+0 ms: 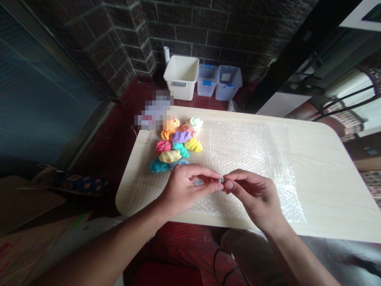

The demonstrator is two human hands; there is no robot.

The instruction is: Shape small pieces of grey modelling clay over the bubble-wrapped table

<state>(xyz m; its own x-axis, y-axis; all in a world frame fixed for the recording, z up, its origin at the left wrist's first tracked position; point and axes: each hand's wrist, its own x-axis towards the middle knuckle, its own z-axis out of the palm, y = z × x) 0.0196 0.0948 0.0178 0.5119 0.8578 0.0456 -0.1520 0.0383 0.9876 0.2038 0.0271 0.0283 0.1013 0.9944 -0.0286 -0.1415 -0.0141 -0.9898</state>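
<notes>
White bin (pixel 181 92) and two translucent bins (pixel 228 92) on red floor (pixel 212 105) beyond the table's (pixel 327 167) far edge | creased coloured lumps (pixel 180 137) on bubble wrap (pixel 238 147), toward left edge | small grey lump (pixel 221 180) pinched between fingertips of left hand (pixel 185 187) and right hand (pixel 258 191), toward near edge | pale wood-grain top; dark brick wall (pixel 220 24).

Coloured lumps (pixel 180 137) block the left; the table (pixel 326 174) lies free at right.
</notes>
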